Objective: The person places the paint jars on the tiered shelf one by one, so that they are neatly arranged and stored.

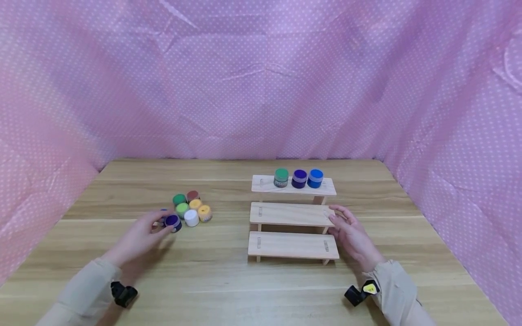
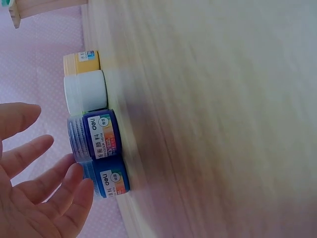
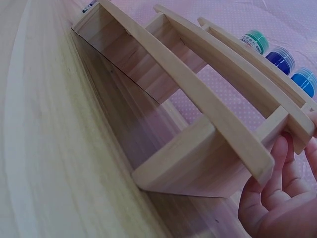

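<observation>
My left hand (image 1: 140, 235) reaches around a dark violet paint jar (image 1: 173, 222), its fingers spread and loosely bent. In the left wrist view the fingertips (image 2: 74, 171) lie close beside a blue paint jar (image 2: 113, 177) and the violet jar's lid, with a gap toward the thumb. A three-step wooden display stand (image 1: 291, 214) stands to the right. My right hand (image 1: 352, 235) holds the right end of its middle step, fingers curled under the board in the right wrist view. On the top step sit a green jar (image 1: 281, 178), a violet jar (image 1: 299, 179) and a blue jar (image 1: 315, 179).
Next to the left hand cluster more paint jars: a white one (image 1: 191, 218), an orange one (image 1: 205, 213), a light green one (image 1: 182, 208), a dark green one (image 1: 179, 199) and a red-brown one (image 1: 193, 195). A pink dotted cloth (image 1: 261, 90) surrounds the wooden table (image 1: 228, 290).
</observation>
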The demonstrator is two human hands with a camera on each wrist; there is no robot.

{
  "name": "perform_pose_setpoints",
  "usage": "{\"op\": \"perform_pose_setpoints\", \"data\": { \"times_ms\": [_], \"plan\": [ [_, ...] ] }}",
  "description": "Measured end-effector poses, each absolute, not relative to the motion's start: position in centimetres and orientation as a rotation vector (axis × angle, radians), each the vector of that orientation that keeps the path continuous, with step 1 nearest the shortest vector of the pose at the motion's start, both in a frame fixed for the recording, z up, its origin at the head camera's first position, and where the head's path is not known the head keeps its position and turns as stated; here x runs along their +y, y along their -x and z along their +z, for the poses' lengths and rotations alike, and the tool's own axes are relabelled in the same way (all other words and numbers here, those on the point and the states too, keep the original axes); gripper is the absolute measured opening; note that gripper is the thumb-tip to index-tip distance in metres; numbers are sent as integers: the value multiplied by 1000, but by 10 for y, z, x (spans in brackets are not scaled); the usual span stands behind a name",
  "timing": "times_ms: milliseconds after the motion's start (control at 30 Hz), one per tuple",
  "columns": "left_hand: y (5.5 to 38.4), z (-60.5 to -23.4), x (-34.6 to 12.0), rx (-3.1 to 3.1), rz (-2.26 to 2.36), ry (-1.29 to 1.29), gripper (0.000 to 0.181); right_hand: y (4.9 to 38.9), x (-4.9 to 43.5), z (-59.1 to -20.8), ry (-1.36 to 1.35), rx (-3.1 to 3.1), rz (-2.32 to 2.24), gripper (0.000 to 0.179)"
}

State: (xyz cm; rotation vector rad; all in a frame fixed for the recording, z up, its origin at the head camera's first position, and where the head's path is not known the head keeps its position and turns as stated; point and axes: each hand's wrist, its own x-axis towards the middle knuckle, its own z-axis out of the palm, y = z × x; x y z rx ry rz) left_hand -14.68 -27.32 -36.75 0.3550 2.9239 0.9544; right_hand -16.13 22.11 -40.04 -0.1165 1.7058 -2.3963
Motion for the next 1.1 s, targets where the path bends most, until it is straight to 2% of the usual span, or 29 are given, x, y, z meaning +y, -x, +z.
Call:
{"op": "perform_pose_setpoints", "data": {
  "times_ms": [1100],
  "plan": [
    [157, -374, -271, 2918, 919, -399, 33, 163, 223, -399, 148, 1755, -2357, 20]
  ]
}}
